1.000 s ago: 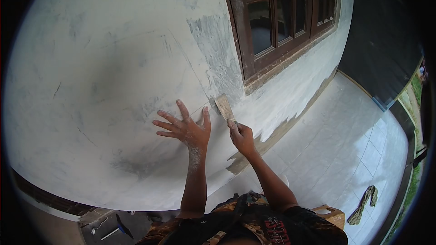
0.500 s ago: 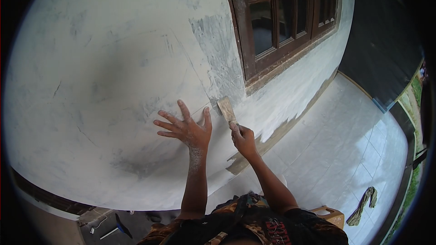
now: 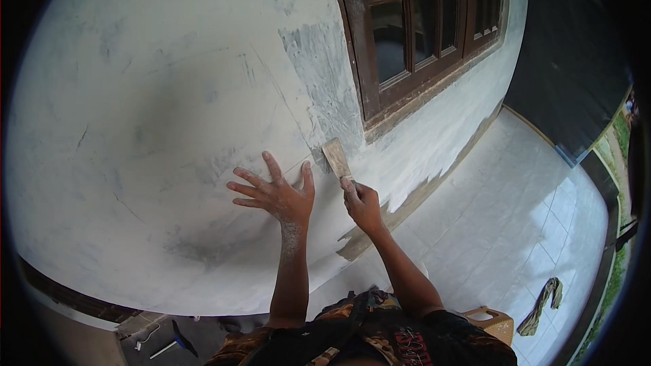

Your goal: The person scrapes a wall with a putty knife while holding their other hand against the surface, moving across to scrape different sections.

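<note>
My left hand [image 3: 279,191] rests on the whitish wall [image 3: 190,115] with its fingers spread; pale dust covers the fingers and wrist. To its right, my right hand [image 3: 362,205] grips a putty knife [image 3: 336,156] by the handle. The knife's broad blade is smeared with dried filler and points up, its edge at the wall beside a small dark grey spot. Above the blade runs a rough grey patch [image 3: 325,74] along the window frame.
A brown wooden window [image 3: 413,27] sits in the wall at the upper right. Tiled floor [image 3: 475,203] lies to the right, with a crumpled cloth [image 3: 540,306] on it. A tan plastic stool [image 3: 498,325] stands near my body. A dark sheet [image 3: 569,61] hangs at the far right.
Almost nothing differs; the putty knife's blade has shifted very slightly up and left. My left hand keeps its place on the wall.
</note>
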